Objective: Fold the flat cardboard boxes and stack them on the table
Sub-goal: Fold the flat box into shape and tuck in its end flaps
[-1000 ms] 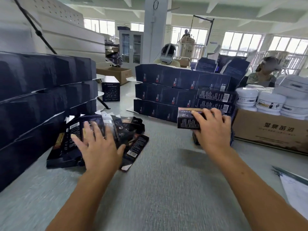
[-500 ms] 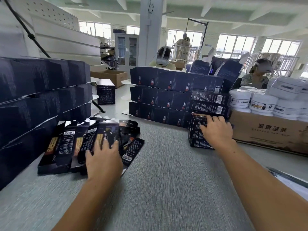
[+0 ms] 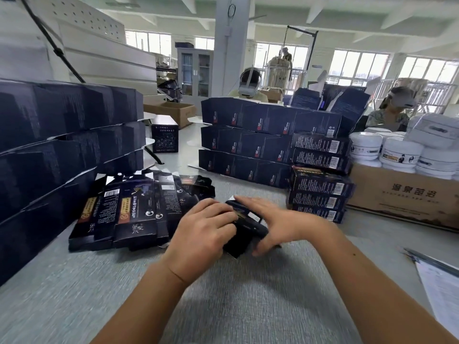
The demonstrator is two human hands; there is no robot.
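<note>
Left hand (image 3: pixel 203 234) grips the flat box (image 3: pixel 247 232); right hand (image 3: pixel 278 224), fingers straight, touches its other side.

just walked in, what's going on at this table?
A person is working one dark box between both hands over the table. The left hand grips its left side; the right hand, blurred, lays straight fingers along its right side. A fanned pile of flat boxes lies to the left. A short stack of folded boxes stands to the right, beside a brown carton.

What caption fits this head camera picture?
Left hand grips a flat black cardboard box, right hand touching it, beside more fanned flat boxes.
</note>
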